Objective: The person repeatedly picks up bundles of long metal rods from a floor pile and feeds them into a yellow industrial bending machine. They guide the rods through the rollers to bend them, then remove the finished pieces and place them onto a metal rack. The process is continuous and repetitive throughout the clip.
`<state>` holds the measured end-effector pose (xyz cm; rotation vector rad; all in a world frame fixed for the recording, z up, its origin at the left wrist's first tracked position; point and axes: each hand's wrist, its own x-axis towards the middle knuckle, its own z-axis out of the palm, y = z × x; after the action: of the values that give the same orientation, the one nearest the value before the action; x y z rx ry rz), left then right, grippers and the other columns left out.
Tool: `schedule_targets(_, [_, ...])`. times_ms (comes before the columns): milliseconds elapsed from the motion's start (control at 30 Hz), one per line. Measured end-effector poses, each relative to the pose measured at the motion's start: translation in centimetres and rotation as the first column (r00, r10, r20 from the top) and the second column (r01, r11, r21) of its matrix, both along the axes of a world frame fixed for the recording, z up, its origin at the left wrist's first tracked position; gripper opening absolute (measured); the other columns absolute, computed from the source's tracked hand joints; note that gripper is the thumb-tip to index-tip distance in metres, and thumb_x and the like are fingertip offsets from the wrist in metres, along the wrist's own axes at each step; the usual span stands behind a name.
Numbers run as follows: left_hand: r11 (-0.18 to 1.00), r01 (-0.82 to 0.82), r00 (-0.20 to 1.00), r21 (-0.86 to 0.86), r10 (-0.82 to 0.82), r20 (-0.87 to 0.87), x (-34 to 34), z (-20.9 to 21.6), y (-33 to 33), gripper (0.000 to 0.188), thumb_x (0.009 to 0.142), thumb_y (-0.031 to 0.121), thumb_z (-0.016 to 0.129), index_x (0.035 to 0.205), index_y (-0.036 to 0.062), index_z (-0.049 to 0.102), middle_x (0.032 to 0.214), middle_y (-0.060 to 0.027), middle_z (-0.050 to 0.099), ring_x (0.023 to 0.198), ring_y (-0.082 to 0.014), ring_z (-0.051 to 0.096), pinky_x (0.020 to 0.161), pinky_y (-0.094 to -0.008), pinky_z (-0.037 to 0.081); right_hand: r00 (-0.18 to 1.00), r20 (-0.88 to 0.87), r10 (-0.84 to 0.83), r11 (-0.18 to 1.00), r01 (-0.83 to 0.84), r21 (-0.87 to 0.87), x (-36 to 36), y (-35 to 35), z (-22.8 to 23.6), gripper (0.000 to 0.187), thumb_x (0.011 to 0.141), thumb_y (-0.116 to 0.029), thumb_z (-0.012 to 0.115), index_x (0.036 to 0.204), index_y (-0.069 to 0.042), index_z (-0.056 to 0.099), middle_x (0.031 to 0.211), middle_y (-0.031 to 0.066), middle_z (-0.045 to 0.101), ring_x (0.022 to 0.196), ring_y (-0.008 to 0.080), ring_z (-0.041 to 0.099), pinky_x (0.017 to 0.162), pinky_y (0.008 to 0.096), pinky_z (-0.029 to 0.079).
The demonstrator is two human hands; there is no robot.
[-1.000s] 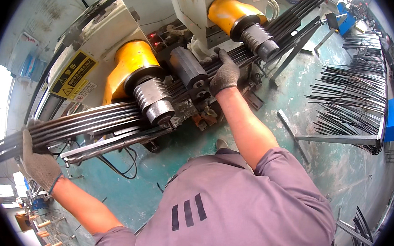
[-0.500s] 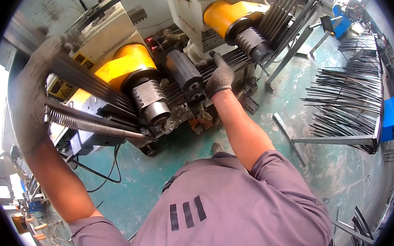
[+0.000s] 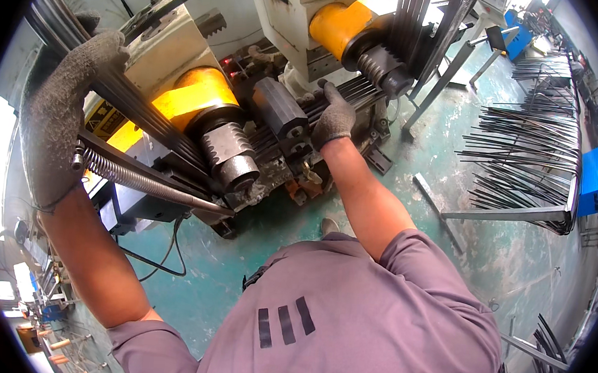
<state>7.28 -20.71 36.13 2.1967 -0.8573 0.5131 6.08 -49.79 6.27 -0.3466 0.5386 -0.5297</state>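
My left hand (image 3: 66,97), in a grey knit glove, is closed around a bundle of dark metal rods (image 3: 138,113) that rises to the upper left. The bundle passes behind the left steel roller (image 3: 227,147) of a bending machine. In the middle, my gloved right hand (image 3: 335,120) rests on the rods (image 3: 359,91) between the two rollers, its thumb stretched forward and its other fingers partly hidden. Past the right steel roller (image 3: 384,66) the rods (image 3: 410,21) stand up steeply. Below my left hand runs a coil spring (image 3: 126,178) along a machine arm.
Yellow machine heads (image 3: 198,96) sit behind the rollers, with a dark octagonal block (image 3: 280,109) between them. To the right, a metal rack (image 3: 512,212) carries many bent rods (image 3: 524,140). A loose metal bar (image 3: 439,213) lies on the green floor (image 3: 237,279). A black cable (image 3: 177,247) hangs at lower left.
The left rod bundle and spring arm have swung upward, my left hand moving along with them. The rods at the right stand more upright. My right hand has stayed in place.
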Motion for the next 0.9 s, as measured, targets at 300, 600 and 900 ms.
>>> schedule_targets(300, [0.987,-0.162,0.985,0.0,0.162,-0.065,0.3,0.2,0.0,0.025,0.096,0.024,0.061,0.112,0.0072,0.071,0.114,-0.0101,0.07,0.106,-0.021,0.067,0.094,-0.0337,0.052,0.999,0.037,0.011,1.0,-0.012,0.006,0.0,0.1,0.0,0.019,0.095,-0.015,0.058,0.107,-0.001,0.057,0.08,0.0078,0.053,0.065,0.0252,0.057,0.062,0.0441,0.055])
schedule_targets(600, [1.0,-0.013,0.997,-0.022,0.011,-0.079,-0.5,1.7,-1.4,0.054,0.083,0.04,0.074,0.121,0.0046,0.064,0.112,-0.0128,0.069,0.109,-0.0265,0.064,0.106,-0.0373,0.043,1.0,0.031,0.001,1.0,-0.001,0.019,0.1,-0.3,-0.4,0.018,0.095,-0.016,0.058,0.106,-0.001,0.058,0.078,0.0072,0.053,0.065,0.0248,0.057,0.061,0.0432,0.054])
schedule_targets(900, [0.976,-0.173,0.949,0.133,0.129,0.287,1.2,2.8,-1.1,0.037,0.091,0.028,0.064,0.122,0.0071,0.064,0.104,-0.013,0.071,0.107,-0.0226,0.066,0.1,-0.035,0.047,1.0,0.003,-0.013,0.999,0.014,-0.049,-0.1,-0.3,-0.5,0.021,0.094,-0.014,0.06,0.109,0.0,0.059,0.079,0.0075,0.054,0.066,0.0243,0.058,0.061,0.0428,0.054])
